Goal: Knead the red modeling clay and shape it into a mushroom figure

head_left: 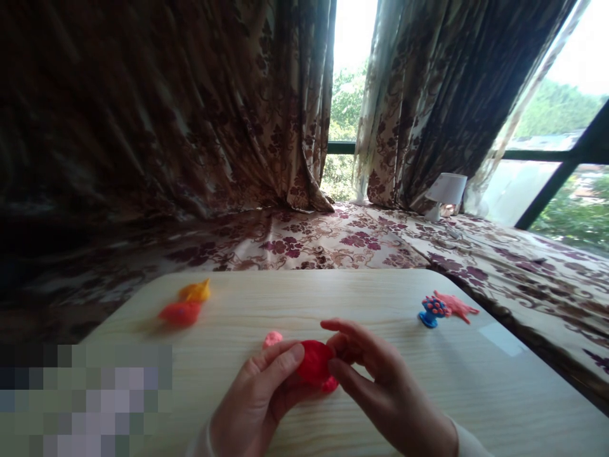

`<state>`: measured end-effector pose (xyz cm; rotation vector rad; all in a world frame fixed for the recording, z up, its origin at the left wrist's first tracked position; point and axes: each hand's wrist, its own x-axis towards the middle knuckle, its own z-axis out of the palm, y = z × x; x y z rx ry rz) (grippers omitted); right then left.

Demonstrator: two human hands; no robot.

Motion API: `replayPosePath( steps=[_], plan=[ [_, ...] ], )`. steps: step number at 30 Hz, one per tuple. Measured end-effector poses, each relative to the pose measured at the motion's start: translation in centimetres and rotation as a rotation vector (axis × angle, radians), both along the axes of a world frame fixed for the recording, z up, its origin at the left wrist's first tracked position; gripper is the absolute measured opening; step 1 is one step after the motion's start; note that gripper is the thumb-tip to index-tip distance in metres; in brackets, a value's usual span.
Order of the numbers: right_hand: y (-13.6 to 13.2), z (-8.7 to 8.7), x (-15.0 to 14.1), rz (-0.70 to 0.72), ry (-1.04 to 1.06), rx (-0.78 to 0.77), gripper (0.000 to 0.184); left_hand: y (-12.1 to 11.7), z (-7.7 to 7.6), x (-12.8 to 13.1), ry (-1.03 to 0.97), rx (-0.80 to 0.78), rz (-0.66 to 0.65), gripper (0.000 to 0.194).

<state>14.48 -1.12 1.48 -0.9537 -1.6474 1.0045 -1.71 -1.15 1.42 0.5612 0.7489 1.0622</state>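
A flattened, rounded piece of red modelling clay (314, 360) is held above the table, in front of me. My left hand (264, 384) grips it from the left, thumb lying on its near face. At its right edge, the thumb and a fingertip of my right hand (380, 381) pinch the clay, while the index finger stretches out above. Just below the disc shows a smaller pinkish-red lump (329, 384); whether it joins the disc I cannot tell. A pink clay lump (272, 339) sits on the table behind my left hand.
The pale wooden table (285, 295) carries a red clay lump (179, 313) and a yellow one (196, 291) at left. At right stand a blue clay cup shape with pink dots (432, 310) and a flat pink clay piece (457, 306). A white lamp (447, 189) stands beyond.
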Motion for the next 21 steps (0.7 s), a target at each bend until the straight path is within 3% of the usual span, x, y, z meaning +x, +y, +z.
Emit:
replayPosePath(
  steps=[6,10,21],
  plan=[
    [0.2,0.2,0.2,-0.012,-0.032,0.059,0.017,-0.1,0.2,-0.2,0.141,0.123,-0.098,0.019],
    [0.1,0.6,0.3,-0.004,-0.079,0.121,0.02,0.0,-0.3,-0.5,0.219,0.158,-0.166,0.029],
    [0.0,1.0,0.2,0.077,-0.113,0.158,0.021,0.1,-0.7,-0.7,0.295,0.226,-0.183,0.019]
  ],
)
